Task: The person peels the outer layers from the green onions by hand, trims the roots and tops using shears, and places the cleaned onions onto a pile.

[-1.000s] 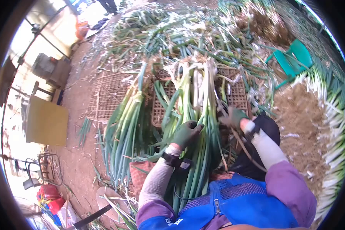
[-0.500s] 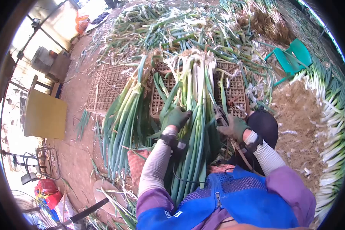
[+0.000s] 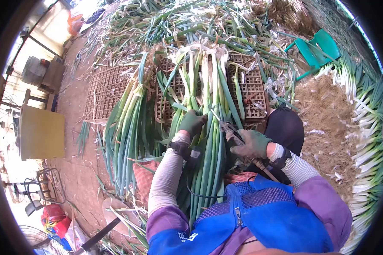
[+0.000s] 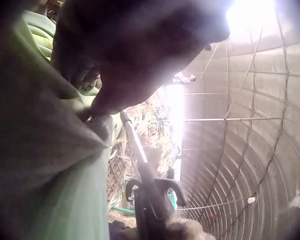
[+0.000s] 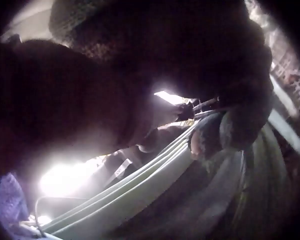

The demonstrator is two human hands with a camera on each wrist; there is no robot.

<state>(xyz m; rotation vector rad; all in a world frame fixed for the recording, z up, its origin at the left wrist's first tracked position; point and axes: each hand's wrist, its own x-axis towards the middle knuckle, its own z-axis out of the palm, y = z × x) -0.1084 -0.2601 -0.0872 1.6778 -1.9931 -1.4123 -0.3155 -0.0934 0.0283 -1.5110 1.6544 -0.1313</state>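
Note:
A thick bunch of long green onions (image 3: 208,170) lies over a crate, its pale root ends pointing away and its leaves running down to the person's lap. My gloved left hand (image 3: 192,123) grips stalks at the bunch's left side; the left wrist view shows its fingers pinched at a green stalk (image 4: 70,185). In my gloved right hand (image 3: 254,144) is an air blow gun (image 3: 229,129), held just right of the bunch. Its thin metal nozzle (image 4: 135,137) points at the stalks near the left fingertips. The right wrist view is mostly dark.
Another onion bunch (image 3: 125,127) leans on the brown plastic crate (image 3: 102,100) at left. Trimmed leaves (image 3: 178,29) pile up behind. A green plastic chair (image 3: 315,51) stands at back right, beside rows of onions (image 3: 366,148). A hose (image 3: 266,171) trails from the gun.
My left hand has slid forward up the stalks toward the pale ends. The right hand has brought the blow gun leftward, and its nozzle now overlaps the bunch. The head view has shifted slightly.

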